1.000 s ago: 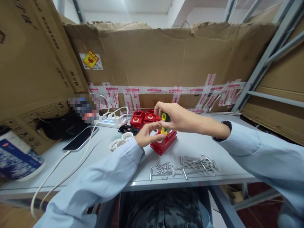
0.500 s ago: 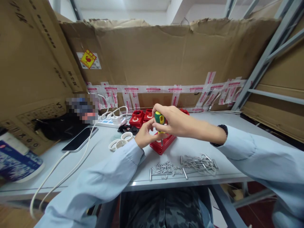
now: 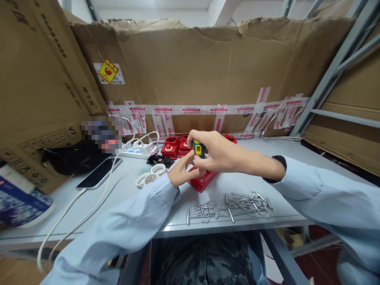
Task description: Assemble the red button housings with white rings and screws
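My right hand point(image 3: 212, 150) is wrapped round the green and yellow handle of a screwdriver point(image 3: 199, 149), held upright over a red box-shaped housing point(image 3: 209, 180). The metal tip shows just below my left thumb, at the near end of the housing. My left hand point(image 3: 181, 172) is closed about the screwdriver's shaft, thumb in front and forefinger up near the handle; the grip itself is partly hidden. More red housings point(image 3: 170, 147) with round knobs stand behind my hands. Nearer me lie a heap of small screws point(image 3: 204, 208) and a pile of longer metal pins point(image 3: 249, 204).
White rings point(image 3: 147, 179) lie left of my left hand. Behind them are a black strap-like item point(image 3: 160, 160) and a white power strip point(image 3: 138, 150). A phone point(image 3: 96, 174) with a white cable and a blue-white tub point(image 3: 23, 198) stand further left. Cardboard walls the back.
My right fingers have shifted round the screwdriver handle, which shows turned. My left thumb and forefinger have straightened a little along the shaft. The housing stays about where it was.
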The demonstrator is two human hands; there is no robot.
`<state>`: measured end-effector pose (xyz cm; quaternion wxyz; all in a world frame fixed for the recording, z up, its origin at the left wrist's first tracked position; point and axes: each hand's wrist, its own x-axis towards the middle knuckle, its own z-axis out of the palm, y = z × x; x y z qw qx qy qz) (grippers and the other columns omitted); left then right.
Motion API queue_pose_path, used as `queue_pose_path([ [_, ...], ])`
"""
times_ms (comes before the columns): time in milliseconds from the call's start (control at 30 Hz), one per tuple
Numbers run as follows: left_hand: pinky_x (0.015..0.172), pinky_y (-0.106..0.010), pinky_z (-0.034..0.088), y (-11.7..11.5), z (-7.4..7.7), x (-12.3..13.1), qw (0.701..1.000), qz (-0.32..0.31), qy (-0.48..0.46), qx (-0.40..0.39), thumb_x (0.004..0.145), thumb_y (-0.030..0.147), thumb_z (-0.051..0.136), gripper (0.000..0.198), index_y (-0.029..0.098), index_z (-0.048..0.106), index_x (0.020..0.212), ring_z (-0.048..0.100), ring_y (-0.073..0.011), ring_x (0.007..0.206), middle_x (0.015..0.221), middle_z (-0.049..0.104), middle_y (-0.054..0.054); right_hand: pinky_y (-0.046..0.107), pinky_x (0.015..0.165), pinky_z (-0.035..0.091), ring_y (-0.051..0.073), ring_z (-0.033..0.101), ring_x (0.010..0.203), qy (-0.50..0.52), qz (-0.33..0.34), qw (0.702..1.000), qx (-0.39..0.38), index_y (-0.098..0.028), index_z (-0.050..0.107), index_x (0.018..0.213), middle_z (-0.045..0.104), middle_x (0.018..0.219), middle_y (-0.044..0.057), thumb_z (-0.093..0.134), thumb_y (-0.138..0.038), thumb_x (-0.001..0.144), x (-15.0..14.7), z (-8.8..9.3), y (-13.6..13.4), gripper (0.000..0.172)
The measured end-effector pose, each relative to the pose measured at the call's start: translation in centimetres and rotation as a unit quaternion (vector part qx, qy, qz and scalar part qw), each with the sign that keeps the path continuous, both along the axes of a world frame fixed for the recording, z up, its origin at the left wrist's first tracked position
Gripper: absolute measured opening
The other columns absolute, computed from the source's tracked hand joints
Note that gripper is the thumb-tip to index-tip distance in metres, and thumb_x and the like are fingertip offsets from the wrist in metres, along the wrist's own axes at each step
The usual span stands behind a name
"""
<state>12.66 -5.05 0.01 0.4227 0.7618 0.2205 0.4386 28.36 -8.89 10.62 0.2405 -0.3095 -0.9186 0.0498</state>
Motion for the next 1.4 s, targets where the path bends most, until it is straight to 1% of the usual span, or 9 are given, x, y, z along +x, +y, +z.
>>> queue_pose_path([
  [100, 0.067, -0.027, 0.043, 0.1, 0.1, -0.4, 1.0, -0.022, 0.003, 0.003, 0.072, 0.048, 0.069, 0.036, 0.015, 0.057, 0.076, 0.052, -0.0143, 0.069, 0.071, 0.058, -0.001, 0.024, 0.054, 0.026, 0.01, 0.039, 0.06, 0.004, -0.007, 1.0, 0.005, -0.017, 0.047, 0.084, 0.053, 0.071, -0.001, 0.052, -0.018, 0.07, 0.1, -0.1, 0.1, 0.015],
  [267, 0.075, -0.028, 0.043, 0.4, -0.3, -0.4, 0.997, 0.074, -0.001, 0.029, 0.059, 0.043, 0.08, 0.045, 0.016, 0.057, 0.086, 0.053, -0.0156, 0.077, 0.081, 0.059, -0.001, 0.024, 0.053, 0.025, 0.009, 0.037, 0.057, 0.01, -0.012, 1.0, 0.001, -0.019, 0.044, 0.081, 0.05, 0.067, -0.003, 0.051, -0.018, 0.072, 0.1, -0.1, 0.1, 0.012],
  [433, 0.072, -0.027, 0.043, 0.4, -0.6, -0.6, 1.0, 0.006, -0.004, 0.028, 0.073, 0.048, 0.067, 0.034, 0.015, 0.06, 0.08, 0.053, -0.0149, 0.073, 0.075, 0.059, -0.002, 0.023, 0.052, 0.025, 0.009, 0.037, 0.056, 0.016, -0.01, 1.0, -0.016, -0.019, 0.042, 0.093, 0.049, 0.065, -0.004, 0.051, -0.018, 0.071, 0.1, -0.2, 0.1, 0.024],
  [567, 0.07, -0.028, 0.041, 0.7, -0.8, -0.6, 0.996, 0.077, -0.005, 0.049, 0.063, 0.042, 0.077, 0.036, 0.015, 0.058, 0.079, 0.052, -0.015, 0.071, 0.074, 0.059, -0.001, 0.023, 0.051, 0.025, 0.009, 0.037, 0.055, 0.024, -0.015, 0.999, -0.016, -0.02, 0.04, 0.086, 0.05, 0.066, -0.004, 0.053, -0.023, 0.074, 0.1, -0.4, 0.1, 0.018],
  [700, 0.073, -0.03, 0.042, 0.7, -1.0, -0.7, 0.987, 0.055, 0.111, 0.104, 0.066, 0.041, 0.074, 0.037, 0.016, 0.061, 0.091, 0.054, -0.018, 0.08, 0.087, 0.063, -0.004, 0.023, 0.052, 0.027, 0.009, 0.038, 0.055, 0.031, -0.03, 0.999, -0.021, -0.02, 0.039, 0.09, 0.049, 0.067, -0.004, 0.053, -0.021, 0.074, 0.4, -0.5, 0.2, 0.021],
  [833, 0.081, -0.034, 0.043, 0.4, -0.7, -1.1, 0.951, 0.023, 0.225, 0.211, 0.07, 0.033, 0.07, 0.02, 0.017, 0.067, 0.081, 0.053, -0.0198, 0.084, 0.088, 0.063, -0.007, 0.023, 0.052, 0.029, 0.009, 0.04, 0.054, 0.041, -0.069, 0.996, -0.04, -0.02, 0.038, 0.096, 0.049, 0.066, -0.005, 0.051, -0.018, 0.072, 1.0, -0.5, 0.3, 0.028],
  [1000, 0.077, -0.034, 0.043, 0.9, -0.5, -1.6, 0.928, 0.015, 0.259, 0.268, 0.077, 0.028, 0.063, 0.013, 0.017, 0.071, 0.078, 0.051, -0.0186, 0.079, 0.082, 0.061, -0.007, 0.023, 0.052, 0.03, 0.01, 0.042, 0.055, 0.046, -0.077, 0.995, -0.054, -0.021, 0.036, 0.095, 0.048, 0.063, -0.006, 0.052, -0.019, 0.069, 1.3, -0.4, 0.2, 0.031],
  [1200, 0.075, -0.033, 0.044, 1.2, -1.0, -1.6, 0.929, 0.026, 0.258, 0.262, 0.076, 0.031, 0.066, 0.015, 0.018, 0.071, 0.08, 0.051, -0.0184, 0.079, 0.081, 0.059, -0.006, 0.024, 0.053, 0.031, 0.009, 0.041, 0.054, 0.047, -0.084, 0.994, -0.049, -0.021, 0.039, 0.094, 0.048, 0.065, -0.005, 0.053, -0.025, 0.075, 1.1, -0.4, 0.2, 0.024],
  [1400, 0.075, -0.033, 0.043, 0.7, -1.1, -1.2, 0.93, 0.041, 0.254, 0.261, 0.076, 0.034, 0.067, 0.017, 0.019, 0.072, 0.079, 0.051, -0.0186, 0.079, 0.082, 0.059, -0.007, 0.024, 0.051, 0.033, 0.01, 0.043, 0.056, 0.07, -0.071, 0.992, -0.082, -0.021, 0.033, 0.105, 0.048, 0.07, -0.005, 0.061, -0.025, 0.066, 1.8, -0.5, 0.3, 0.048],
])
